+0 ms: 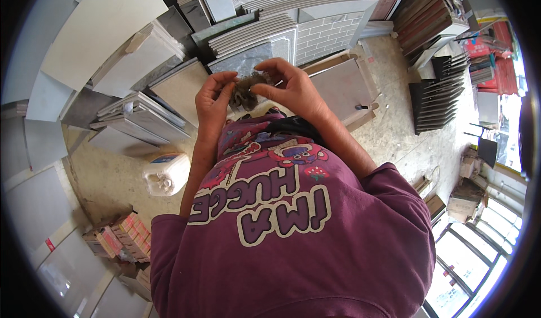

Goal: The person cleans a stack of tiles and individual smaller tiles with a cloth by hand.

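In front of my body, both hands hold a crumpled grey-brown clump (244, 97) with frayed, fuzzy edges. Whether it is cloth or scouring wool, I cannot tell. My left hand (213, 96) pinches its left side between thumb and bent fingers. On the other side, my right hand (294, 89) curls over it, the thumb pressed against its front and the fingers arched above. Beyond the clump stands a stack of tiles on edge, with a grey marbled tile (246, 59) at the front.
Leaning tiles and slabs (135, 118) line the left. A brick-patterned tile (328, 36) stands ahead, and a cardboard-edged flat panel (341, 88) lies at the right. Further right is a black slotted rack (437, 101). A translucent plastic jug (167, 174) sits on the floor (107, 185) at left.
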Action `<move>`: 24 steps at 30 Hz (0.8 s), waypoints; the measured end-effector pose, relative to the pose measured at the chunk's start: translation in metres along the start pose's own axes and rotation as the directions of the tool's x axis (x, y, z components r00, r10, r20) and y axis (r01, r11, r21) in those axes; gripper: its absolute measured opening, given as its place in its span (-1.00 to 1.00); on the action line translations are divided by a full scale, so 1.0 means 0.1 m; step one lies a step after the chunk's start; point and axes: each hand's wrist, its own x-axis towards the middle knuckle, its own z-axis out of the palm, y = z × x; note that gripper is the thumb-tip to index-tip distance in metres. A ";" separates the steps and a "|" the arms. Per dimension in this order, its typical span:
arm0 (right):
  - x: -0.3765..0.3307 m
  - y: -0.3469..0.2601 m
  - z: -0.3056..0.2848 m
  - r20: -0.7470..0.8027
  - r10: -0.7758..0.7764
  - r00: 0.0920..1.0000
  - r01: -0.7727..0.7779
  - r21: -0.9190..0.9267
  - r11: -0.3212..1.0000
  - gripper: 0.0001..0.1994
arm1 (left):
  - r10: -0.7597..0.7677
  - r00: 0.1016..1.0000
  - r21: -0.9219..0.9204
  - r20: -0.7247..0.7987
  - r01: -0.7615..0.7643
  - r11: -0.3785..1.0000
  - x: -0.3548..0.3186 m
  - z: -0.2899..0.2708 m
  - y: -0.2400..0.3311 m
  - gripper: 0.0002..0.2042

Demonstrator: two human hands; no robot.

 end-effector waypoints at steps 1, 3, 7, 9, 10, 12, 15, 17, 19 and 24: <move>0.00 0.00 0.02 0.038 -0.039 0.999 0.042 -0.085 0.995 -0.78 | -0.006 1.000 -0.009 0.005 0.006 1.000 -0.01 -0.03 0.01 -0.84; -0.01 0.02 0.05 0.123 -0.106 0.987 0.134 -0.249 0.959 -0.79 | -0.017 0.999 -0.010 0.037 0.017 1.000 -0.02 -0.09 0.01 -0.83; -0.01 -0.04 0.18 0.049 -0.073 0.996 0.082 -0.220 0.972 -0.86 | -0.083 0.984 0.000 0.157 0.084 0.996 -0.08 -0.18 -0.08 -0.82; 0.01 -0.08 0.21 0.032 -0.048 0.998 0.053 -0.179 0.982 -0.87 | -0.082 0.971 0.040 0.223 0.075 0.996 -0.09 -0.19 -0.14 -0.78; 0.01 -0.08 0.21 0.031 -0.049 0.998 0.053 -0.185 0.981 -0.87 | -0.019 0.972 0.118 0.236 -0.009 0.993 -0.09 -0.19 -0.14 -0.77; 0.03 -0.08 0.22 0.032 -0.049 0.998 0.054 -0.194 0.979 -0.87 | 0.102 0.957 0.268 0.272 -0.177 0.947 -0.09 -0.14 -0.10 -0.76; 0.04 -0.11 0.28 0.011 -0.011 1.000 0.013 -0.132 0.991 -0.85 | 0.130 0.964 0.296 0.234 -0.198 0.935 -0.05 -0.15 -0.16 -0.80; 0.06 -0.16 0.29 0.018 -0.042 0.999 0.045 -0.159 0.986 -0.87 | 0.136 0.970 0.329 0.199 -0.197 0.924 -0.04 -0.17 -0.17 -0.82; 0.09 -0.19 0.29 0.014 -0.057 0.998 0.058 -0.171 0.984 -0.88 | 0.138 0.976 0.364 0.169 -0.192 0.911 0.00 -0.17 -0.17 -0.83; 0.14 -0.22 0.29 -0.012 -0.052 0.999 0.050 -0.144 0.988 -0.88 | 0.230 0.963 0.435 0.144 -0.270 0.859 0.15 -0.24 -0.30 -0.81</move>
